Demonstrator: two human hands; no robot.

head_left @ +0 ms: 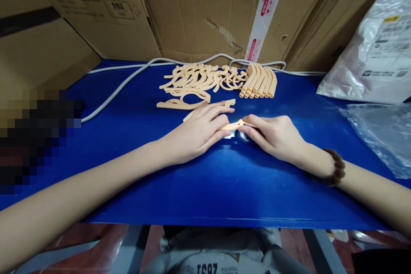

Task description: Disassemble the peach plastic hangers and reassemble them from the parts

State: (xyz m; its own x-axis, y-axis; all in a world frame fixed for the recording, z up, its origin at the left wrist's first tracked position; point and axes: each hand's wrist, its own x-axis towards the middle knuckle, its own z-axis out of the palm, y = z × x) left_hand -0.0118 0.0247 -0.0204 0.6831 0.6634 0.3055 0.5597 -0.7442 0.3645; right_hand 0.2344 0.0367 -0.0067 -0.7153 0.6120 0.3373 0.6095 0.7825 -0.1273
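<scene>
Between the thumb and fingers of my left hand (205, 130) is a cream plastic hanger arm (233, 126), its holed end pointing right. My right hand (276, 135) is closed in a pinch on a thin cream plastic piece (248, 124) that meets this end; my fingers hide most of it. Another cream hanger part (230, 102) lies partly under my left fingers. Just behind that hand are assembled-looking cream hanger pieces (183, 105). Farther back lie a spread of curved cream arms (189, 76), small cream hooks (233, 78) and a neat row of cream arms (260, 81).
Cardboard boxes (199, 13) stand along the back of the blue table (205, 192). A white cable (122, 87) runs across the rear. At right are a white plastic parcel (369, 60) and a clear plastic bag (382, 132). A pixelated dark object (38, 132) is at left.
</scene>
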